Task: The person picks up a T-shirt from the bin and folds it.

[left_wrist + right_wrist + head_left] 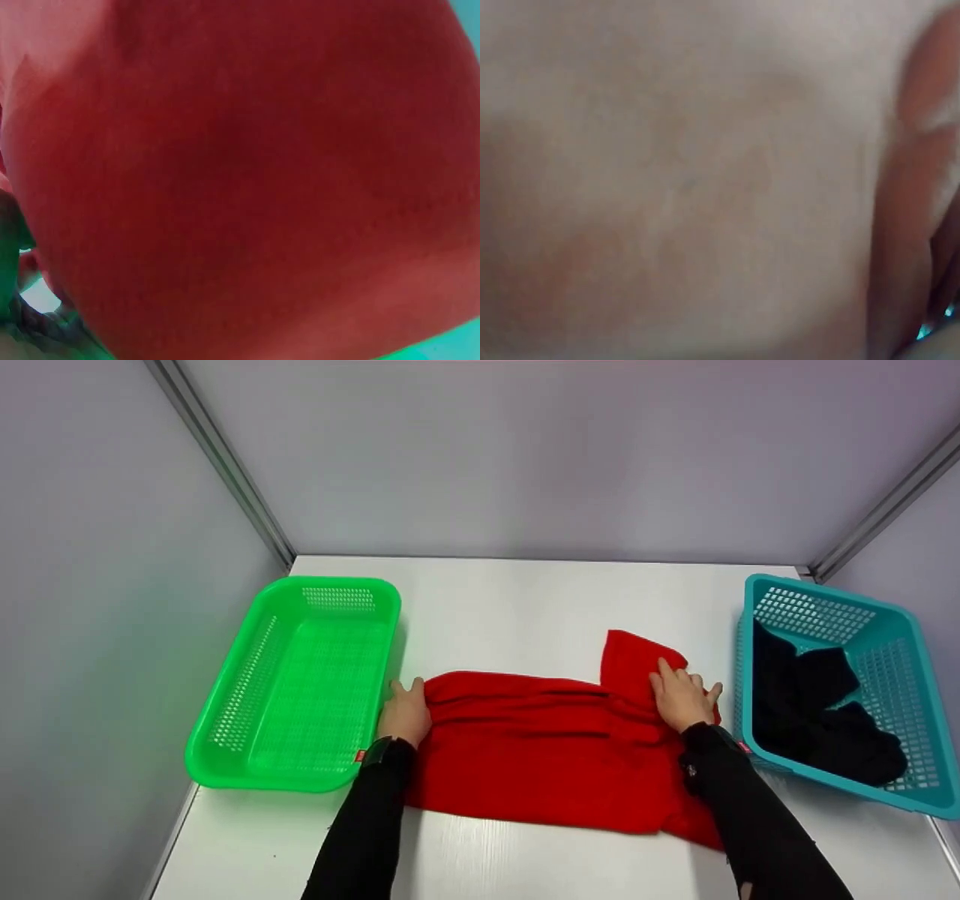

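Observation:
A red cloth garment (525, 772) lies spread on the white table, with creases across its upper half. One narrow part, like a sleeve (630, 660), sticks up at its upper right. My left hand (405, 716) is at the garment's left edge, touching it; whether the fingers grip the cloth is hidden. Red cloth (247, 172) fills most of the left wrist view. My right hand (684, 697) rests on the sleeve-like part, fingers spread. The right wrist view is mostly blurred skin, with fingers (907, 210) at its right side.
A green basket (382, 592) stands on the left, close beside my left hand. On the right, a teal basket (926, 675) holds black cloth (806, 705). Grey-white panels (525, 457) enclose the table (495, 607) at the back and sides.

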Motion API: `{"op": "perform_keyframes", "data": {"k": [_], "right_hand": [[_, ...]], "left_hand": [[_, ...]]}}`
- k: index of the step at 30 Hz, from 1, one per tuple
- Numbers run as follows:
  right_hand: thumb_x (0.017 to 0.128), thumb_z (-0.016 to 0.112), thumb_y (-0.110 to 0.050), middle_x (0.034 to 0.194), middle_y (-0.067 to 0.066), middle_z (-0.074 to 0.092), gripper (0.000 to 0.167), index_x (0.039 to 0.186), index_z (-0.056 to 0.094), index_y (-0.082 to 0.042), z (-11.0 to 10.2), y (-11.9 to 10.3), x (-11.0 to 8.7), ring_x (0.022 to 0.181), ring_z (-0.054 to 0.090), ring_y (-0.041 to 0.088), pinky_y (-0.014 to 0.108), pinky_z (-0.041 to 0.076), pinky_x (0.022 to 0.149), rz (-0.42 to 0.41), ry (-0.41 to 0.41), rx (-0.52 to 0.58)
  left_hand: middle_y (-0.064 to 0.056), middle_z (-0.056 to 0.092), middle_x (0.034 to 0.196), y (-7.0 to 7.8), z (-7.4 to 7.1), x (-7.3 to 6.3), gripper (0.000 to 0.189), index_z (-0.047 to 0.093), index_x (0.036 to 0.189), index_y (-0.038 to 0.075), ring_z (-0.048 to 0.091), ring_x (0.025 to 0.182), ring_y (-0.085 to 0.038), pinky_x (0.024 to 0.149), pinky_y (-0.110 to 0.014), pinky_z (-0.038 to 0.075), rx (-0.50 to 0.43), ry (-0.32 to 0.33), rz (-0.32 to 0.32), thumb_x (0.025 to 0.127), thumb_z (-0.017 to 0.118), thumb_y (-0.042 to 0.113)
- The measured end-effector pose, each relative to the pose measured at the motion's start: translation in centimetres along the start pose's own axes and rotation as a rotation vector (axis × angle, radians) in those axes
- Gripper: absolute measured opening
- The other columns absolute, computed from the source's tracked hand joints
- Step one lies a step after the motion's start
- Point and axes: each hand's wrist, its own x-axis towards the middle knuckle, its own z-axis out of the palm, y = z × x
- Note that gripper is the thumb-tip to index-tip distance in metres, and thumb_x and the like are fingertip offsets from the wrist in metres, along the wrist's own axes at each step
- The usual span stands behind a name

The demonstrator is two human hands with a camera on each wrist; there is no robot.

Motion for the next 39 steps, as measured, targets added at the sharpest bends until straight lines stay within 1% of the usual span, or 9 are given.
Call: {"op": "perform_keyframes", "data": {"k": [5, 9, 12, 16, 20, 24, 27, 33, 39], "right_hand": [[0.104, 0.044, -0.003, 0.124, 0.04, 0.059, 0.047, 0.15, 0.04, 0.003, -0.3, 0.4, 0.0, 0.122, 0.046, 0.061, 0.084, 0.009, 0.109, 0.005, 0.035, -0.018], [0.093, 0.05, 0.005, 0.134, 0.041, 0.045, 0.062, 0.154, 0.038, 0.002, 0.0, 0.6, -0.2, 0.122, 0.039, 0.061, 0.078, 0.025, 0.102, -0.054, 0.033, -0.077], [0.09, 0.049, 0.005, 0.151, 0.039, 0.029, 0.074, 0.161, 0.027, -0.003, -0.2, 0.5, 0.0, 0.136, 0.023, 0.065, 0.081, 0.017, 0.107, -0.073, -0.056, -0.07], [0.09, 0.045, 0.006, 0.154, 0.038, 0.028, 0.077, 0.163, 0.021, -0.004, -0.7, 0.3, 0.2, 0.142, 0.016, 0.066, 0.086, -0.004, 0.107, -0.072, -0.153, -0.078], [0.093, 0.049, 0.005, 0.132, 0.038, 0.048, 0.06, 0.153, 0.039, 0.005, -0.6, 0.2, -0.1, 0.128, 0.037, 0.062, 0.086, 0.004, 0.107, -0.106, -0.055, -0.155], [0.092, 0.054, 0.003, 0.108, 0.034, 0.058, 0.031, 0.121, 0.062, 0.012, -0.4, 0.2, -0.2, 0.111, 0.048, 0.058, 0.081, 0.021, 0.105, -0.115, 0.047, -0.186], [0.091, 0.053, 0.001, 0.095, 0.031, 0.058, 0.018, 0.101, 0.064, 0.011, -0.5, 0.3, 0.0, 0.098, 0.052, 0.056, 0.075, 0.03, 0.098, -0.114, 0.098, -0.147], [0.097, 0.046, 0.003, 0.1, 0.034, 0.065, 0.018, 0.108, 0.058, 0.01, -1.5, 0.1, 0.4, 0.099, 0.06, 0.058, 0.073, 0.03, 0.103, -0.162, 0.163, 0.0], [0.099, 0.043, 0.003, 0.102, 0.029, 0.062, 0.018, 0.106, 0.059, 0.008, -2.2, -1.4, 0.7, 0.099, 0.054, 0.05, 0.063, 0.038, 0.095, -0.29, 0.37, 0.094]], "left_hand": [[-0.037, 0.054, 0.118, 0.6, -0.1, -0.2, 0.026, 0.059, 0.113, -0.002, 0.066, 0.07, -0.048, 0.061, -0.056, 0.058, 0.033, 0.026, 0.005, 0.102, 0.066, 0.02], [-0.029, 0.056, 0.108, 0.7, 0.4, -0.4, 0.012, 0.055, 0.103, -0.002, 0.064, 0.06, -0.041, 0.051, -0.051, 0.056, 0.118, 0.149, 0.09, 0.097, 0.063, 0.004], [-0.023, 0.057, 0.093, 0.7, 0.8, -0.3, 0.01, 0.054, 0.097, -0.001, 0.062, 0.058, -0.038, 0.05, -0.048, 0.055, 0.205, 0.255, 0.157, 0.091, 0.06, -0.005], [-0.022, 0.063, 0.091, 1.1, 0.5, 0.0, 0.01, 0.059, 0.103, 0.002, 0.063, 0.083, -0.041, 0.073, -0.05, 0.054, 0.305, 0.235, 0.169, 0.094, 0.061, -0.002], [-0.021, 0.064, 0.098, 2.1, -0.3, 0.3, 0.014, 0.063, 0.109, 0.005, 0.059, 0.101, -0.041, 0.085, -0.054, 0.05, 0.349, 0.129, 0.152, 0.096, 0.066, 0.009], [-0.019, 0.065, 0.102, 3.3, -1.0, 0.5, 0.017, 0.064, 0.11, 0.004, 0.061, 0.101, -0.04, 0.082, -0.053, 0.053, 0.33, 0.061, 0.168, 0.095, 0.069, 0.012], [-0.018, 0.067, 0.1, 4.0, -1.5, 0.7, 0.018, 0.063, 0.111, 0.005, 0.065, 0.095, -0.039, 0.076, -0.052, 0.055, 0.314, 0.044, 0.192, 0.095, 0.068, 0.007], [-0.019, 0.065, 0.093, 4.3, -2.3, 1.0, 0.011, 0.061, 0.107, 0.003, 0.066, 0.086, -0.039, 0.065, -0.049, 0.057, 0.321, 0.124, 0.216, 0.101, 0.051, 0.001], [-0.021, 0.061, 0.094, 3.8, -2.6, 1.5, 0.012, 0.06, 0.11, 0.002, 0.06, 0.089, -0.04, 0.067, -0.049, 0.055, 0.321, 0.123, 0.211, 0.1, 0.054, 0.005]]}}
